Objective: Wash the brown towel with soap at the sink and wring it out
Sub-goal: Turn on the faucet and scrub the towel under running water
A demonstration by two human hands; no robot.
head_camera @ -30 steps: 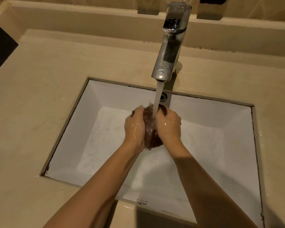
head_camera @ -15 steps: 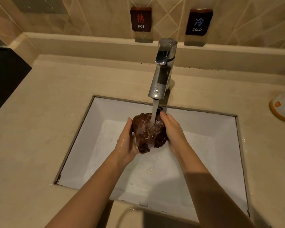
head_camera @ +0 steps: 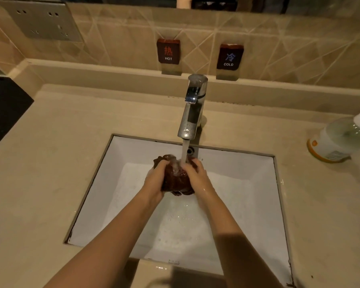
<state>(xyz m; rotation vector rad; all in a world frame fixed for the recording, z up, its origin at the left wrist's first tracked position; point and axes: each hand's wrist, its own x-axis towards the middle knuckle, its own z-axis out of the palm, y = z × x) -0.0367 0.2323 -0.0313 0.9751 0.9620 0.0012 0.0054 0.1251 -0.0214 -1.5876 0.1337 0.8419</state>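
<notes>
Head view: just left of the chrome faucet (head_camera: 192, 113), your left hand (head_camera: 156, 181) clenches the bunched, wet brown towel (head_camera: 175, 179) under the faucet's stream, above the white rectangular sink (head_camera: 133, 150). Your right hand (head_camera: 197, 177) grips it too. A clear plastic bottle (head_camera: 339, 138) stands well right of the faucet.

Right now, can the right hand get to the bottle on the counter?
Likely yes once freed: the right hand grips the towel, but nothing stands between it and the bottle.
</notes>
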